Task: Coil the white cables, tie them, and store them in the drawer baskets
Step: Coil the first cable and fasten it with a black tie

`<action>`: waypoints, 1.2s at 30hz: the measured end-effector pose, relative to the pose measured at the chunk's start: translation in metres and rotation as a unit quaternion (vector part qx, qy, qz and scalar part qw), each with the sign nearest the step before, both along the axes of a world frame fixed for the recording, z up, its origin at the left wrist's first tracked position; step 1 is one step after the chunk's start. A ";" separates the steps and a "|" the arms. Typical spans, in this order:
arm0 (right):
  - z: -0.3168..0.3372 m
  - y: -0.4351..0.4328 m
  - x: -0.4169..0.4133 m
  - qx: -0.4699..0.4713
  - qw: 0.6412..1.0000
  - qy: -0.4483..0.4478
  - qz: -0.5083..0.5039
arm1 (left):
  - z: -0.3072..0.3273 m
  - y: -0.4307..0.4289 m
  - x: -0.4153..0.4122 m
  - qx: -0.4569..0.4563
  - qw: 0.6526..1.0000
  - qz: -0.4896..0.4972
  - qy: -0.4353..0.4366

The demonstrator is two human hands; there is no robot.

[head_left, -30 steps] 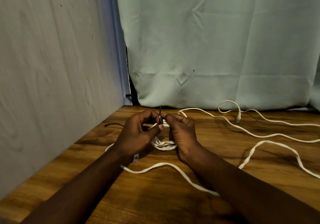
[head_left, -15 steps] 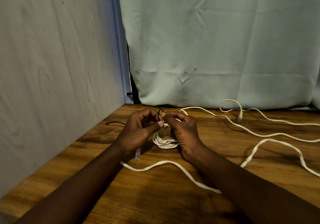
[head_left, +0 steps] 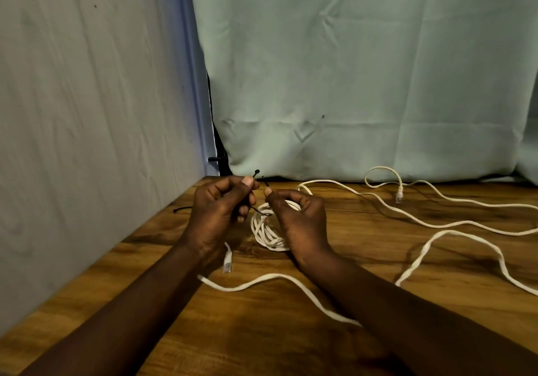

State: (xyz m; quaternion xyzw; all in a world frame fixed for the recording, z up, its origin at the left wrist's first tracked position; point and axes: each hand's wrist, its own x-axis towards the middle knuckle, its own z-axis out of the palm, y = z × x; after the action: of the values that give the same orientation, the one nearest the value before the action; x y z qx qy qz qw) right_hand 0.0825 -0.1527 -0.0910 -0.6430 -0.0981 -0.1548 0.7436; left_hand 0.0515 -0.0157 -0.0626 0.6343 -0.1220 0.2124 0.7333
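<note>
A small coil of white cable rests on the wooden table between my hands. A thin black tie loops through the coil. My left hand pinches one end of the tie. My right hand pinches the other end just above the coil. A loose tail of the same cable with a clear plug trails toward me under my forearms.
More uncoiled white cable snakes across the right half of the table, with a plug near the back. Another black tie lies by the left cloth wall. A pale cloth backdrop closes the rear.
My hands have drawn slightly apart, and the two tie ends now stick up separately above my fingertips. The coil shows more between my hands.
</note>
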 end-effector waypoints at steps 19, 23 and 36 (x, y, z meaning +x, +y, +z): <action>-0.003 0.000 -0.003 -0.048 0.998 -0.009 -0.031 | 0.004 0.000 -0.004 0.029 0.999 0.013 0.010; -0.004 0.002 -0.003 -0.056 0.998 -0.009 -0.034 | 0.005 0.001 -0.005 0.027 1.000 -0.002 0.010; -0.003 0.002 -0.005 -0.066 0.996 -0.031 -0.042 | 0.003 0.001 -0.001 0.008 0.998 -0.021 0.056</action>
State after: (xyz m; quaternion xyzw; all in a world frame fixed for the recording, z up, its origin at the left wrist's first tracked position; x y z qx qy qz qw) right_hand 0.0775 -0.1505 -0.0942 -0.6889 -0.1043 -0.1991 0.6891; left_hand 0.0501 -0.0146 -0.0598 0.6484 -0.0957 0.1606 0.7380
